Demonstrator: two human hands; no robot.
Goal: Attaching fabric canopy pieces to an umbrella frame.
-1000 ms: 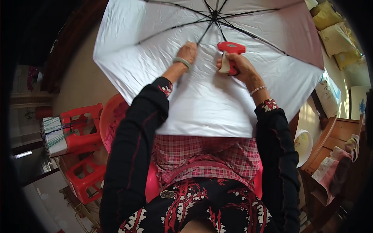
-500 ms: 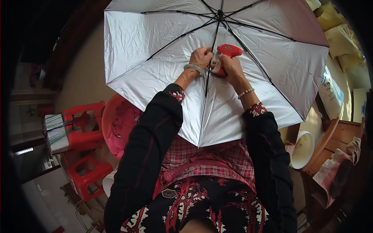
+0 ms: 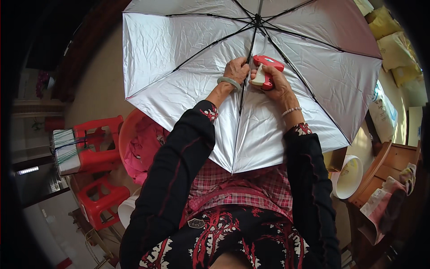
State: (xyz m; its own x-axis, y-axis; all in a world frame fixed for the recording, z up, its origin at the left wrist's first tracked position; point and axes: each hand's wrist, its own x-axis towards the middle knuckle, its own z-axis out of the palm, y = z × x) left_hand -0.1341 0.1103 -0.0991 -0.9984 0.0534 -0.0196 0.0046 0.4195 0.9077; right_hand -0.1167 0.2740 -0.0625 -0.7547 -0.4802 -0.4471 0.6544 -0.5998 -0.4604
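Note:
An open umbrella [image 3: 179, 40] lies with its silver inside toward me, its black ribs fanning out from a hub at the top. My left hand [image 3: 236, 71] is closed on one umbrella rib [image 3: 242, 96] that runs down the middle toward me, fingertips pinched; what they hold besides the rib is hidden. Just right of that rib, my right hand [image 3: 278, 83] grips a red tagging gun [image 3: 268, 63] with a white trigger. Its handle sits in my palm, and its head is above my thumb. The near edge of the canopy hangs over the checked cloth [image 3: 251, 193] on my lap.
On the left stand red plastic stools [image 3: 101, 201], one carrying a bundle of white strips [image 3: 67, 152]. Beside them is a tub [image 3: 126, 121] of pink cloth. To the right are a white bucket [image 3: 348, 177], a wooden chair [image 3: 374, 168] with cloths, and yellowish sacks [image 3: 396, 49].
The tagging gun has tilted and drawn slightly back from the rib, its white trigger now showing more. Umbrella and left hand have shifted a little to the right and nearer me.

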